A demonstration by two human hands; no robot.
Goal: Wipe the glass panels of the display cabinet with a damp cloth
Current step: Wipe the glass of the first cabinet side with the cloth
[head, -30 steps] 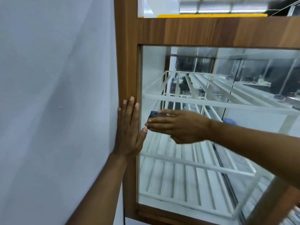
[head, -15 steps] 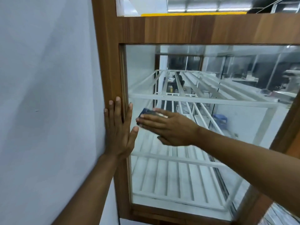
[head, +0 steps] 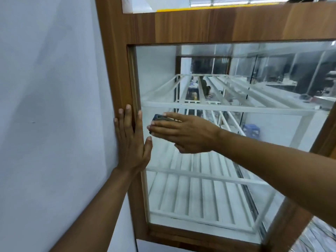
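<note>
- Kept the small dark-blue folded cloth point(head: 158, 118) pressed flat on the clear glass panel point(head: 158, 73) under the right hand point(head: 185, 133), fingers straight and close together, curled round nothing.
- Stayed near the panel's left edge at mid-height, just below the upper rack's front rail, much as a second before; shifted little against the pane, apart from a swing of the view.
- Left the left hand point(head: 132, 142) unmoved, spread flat with straight fingers on the brown wood-grain cabinet frame point(head: 118, 70), thumb over the glass edge, just beside the right fingertips.
- Judged from that: still working the left margin of this pane, with most of the panel to the right and below probably yet to be wiped.
- Inside the cabinet, made out two white slatted metal racks, an upper one point(head: 227, 109) and a lower one point(head: 200, 195), with nothing told apart resting on either.
- Through the far glass, glimpsed a blue plastic stool point(head: 251, 129) and blurred room clutter, too small to name.
- To the left, met only the plain white wall point(head: 54, 106), touching the frame.
</note>
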